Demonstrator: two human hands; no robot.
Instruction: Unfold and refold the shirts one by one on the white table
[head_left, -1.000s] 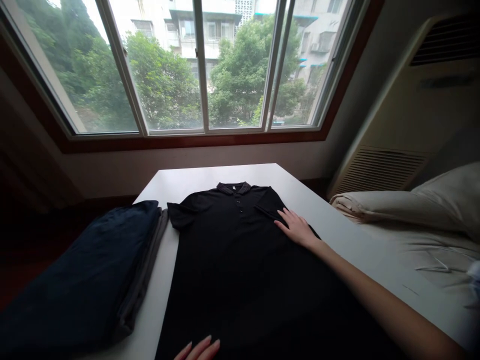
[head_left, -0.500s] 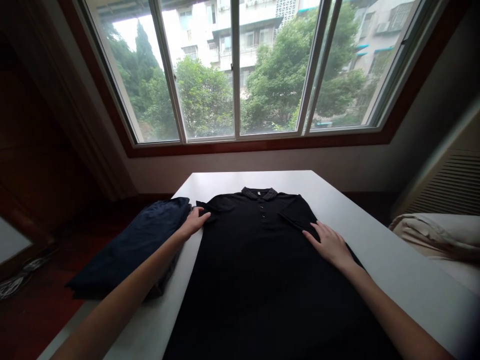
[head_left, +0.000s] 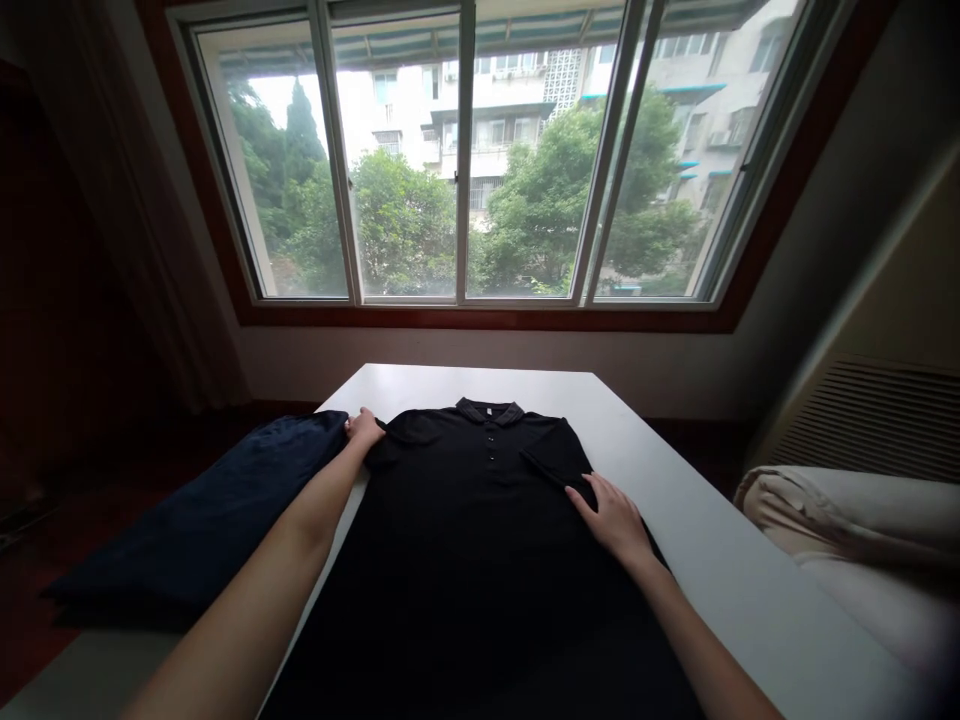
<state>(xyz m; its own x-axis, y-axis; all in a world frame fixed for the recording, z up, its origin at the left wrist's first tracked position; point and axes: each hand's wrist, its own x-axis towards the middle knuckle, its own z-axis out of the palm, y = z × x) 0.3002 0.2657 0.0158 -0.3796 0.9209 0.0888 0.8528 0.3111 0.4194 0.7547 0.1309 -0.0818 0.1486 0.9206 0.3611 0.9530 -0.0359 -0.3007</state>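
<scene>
My left hand (head_left: pixel 363 428): at sleeve (head_left: pixel 394 440), finger closure unclear | my right hand (head_left: pixel 615 515): on black shirt (head_left: pixel 480 560), thumb apart | navy cloth (head_left: pixel 225 505): worktop's (head_left: pixel 690 490) left edge

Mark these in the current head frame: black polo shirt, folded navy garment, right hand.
black polo shirt (head_left: pixel 487 560): head view, middle of the body.
folded navy garment (head_left: pixel 217 500): head view, middle of its top face.
right hand (head_left: pixel 616 520): head view, back of the hand.

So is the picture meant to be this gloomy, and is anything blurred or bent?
Head view: daylight from the window leaves the room dim; the black shirt loses detail low down; the table looks pale; the lower right corner is blurred; the window's sides splay outward, probably wide-lens distortion.
</scene>
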